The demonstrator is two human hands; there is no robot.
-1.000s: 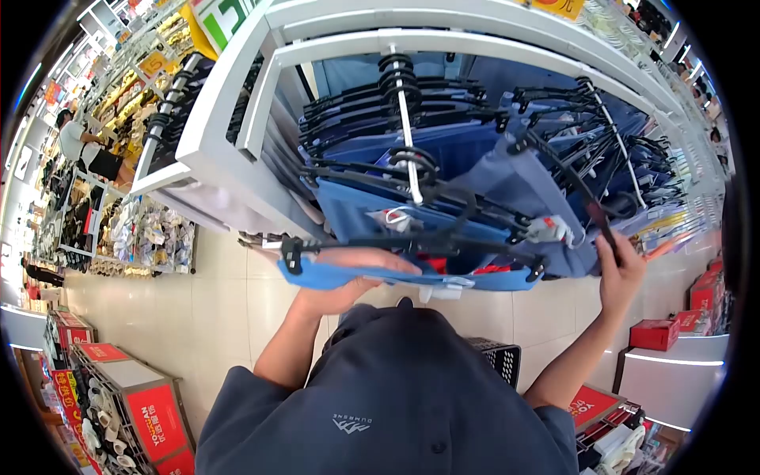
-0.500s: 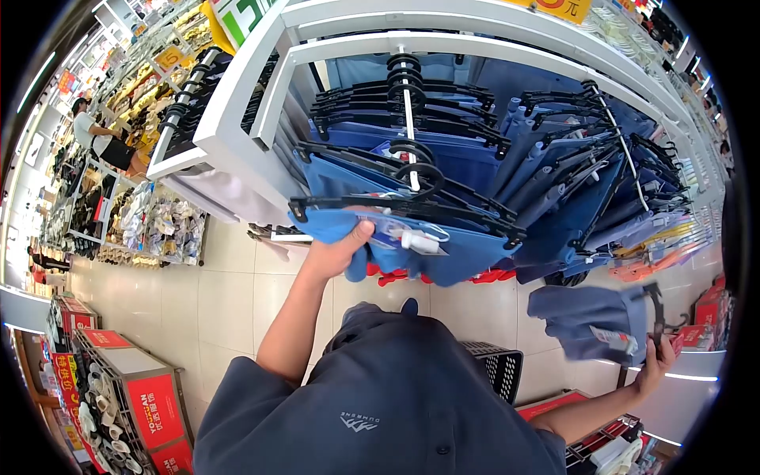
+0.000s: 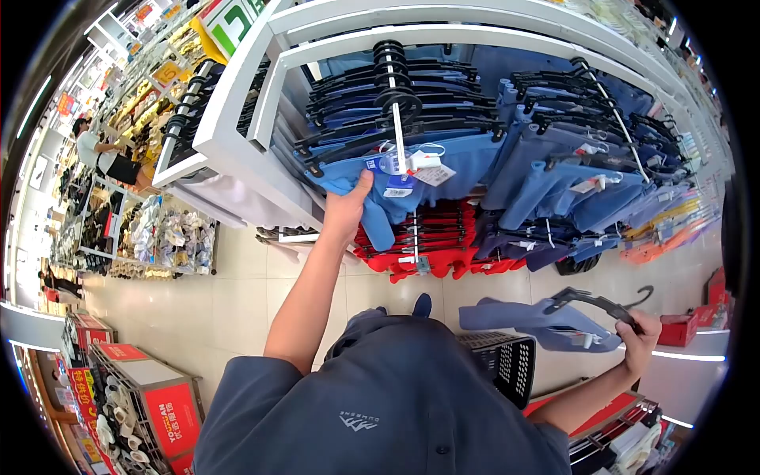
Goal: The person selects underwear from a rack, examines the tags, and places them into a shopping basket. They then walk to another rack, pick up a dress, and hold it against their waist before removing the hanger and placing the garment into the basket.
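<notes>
Blue garments (image 3: 467, 158) hang on black hangers from a white rod of the rack. My left hand (image 3: 346, 207) is at the front blue garment, its fingers closed on the cloth beside the paper tags (image 3: 398, 186). Out to the right, my right hand (image 3: 640, 336) grips a black hanger (image 3: 590, 298) near its hook. A grey-blue garment (image 3: 566, 332) with a white tag hangs from that hanger, above and beside a black basket (image 3: 514, 368).
The white rack frame (image 3: 226, 119) surrounds the garments. Red garments (image 3: 427, 241) hang lower down. At the lower left is a display bin (image 3: 166, 408) with red signs. A person (image 3: 107, 154) stands at far left.
The front blue garment has moved back towards the other hangers, and my left hand has moved slightly up. My right hand has shifted a little left and up, turning the grey-blue garment.
</notes>
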